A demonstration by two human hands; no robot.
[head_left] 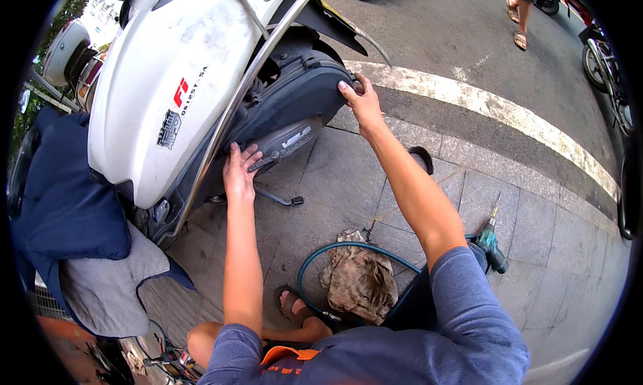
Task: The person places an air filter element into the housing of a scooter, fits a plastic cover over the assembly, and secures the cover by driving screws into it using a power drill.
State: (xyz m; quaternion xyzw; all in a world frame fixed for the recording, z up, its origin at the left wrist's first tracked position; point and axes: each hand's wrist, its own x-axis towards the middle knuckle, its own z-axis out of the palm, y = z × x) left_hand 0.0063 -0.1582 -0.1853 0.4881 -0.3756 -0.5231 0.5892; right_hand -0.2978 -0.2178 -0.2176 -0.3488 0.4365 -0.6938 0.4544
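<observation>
A white scooter [181,70] stands at the left with its side toward me. A dark plastic side cover [298,93] sits low on its flank, above a grey engine casing [284,142]. My right hand [363,102] grips the cover's far right end, thumb on the outer face and fingers round the edge. At the cover's lower left end is my left hand [241,174], thumb and fingertips against it, with the palm partly turned up. A metal guard rail [244,87] runs slantwise past the cover. What lies behind the cover is hidden.
On the paving rest a stained rag [360,278], a blue-green hose [301,268] and a teal power drill [492,244] with a bit. A navy fleece-lined garment [74,190] drapes over the scooter's left end. Another person's legs [522,16] stand on the road, near a parked motorcycle [606,77].
</observation>
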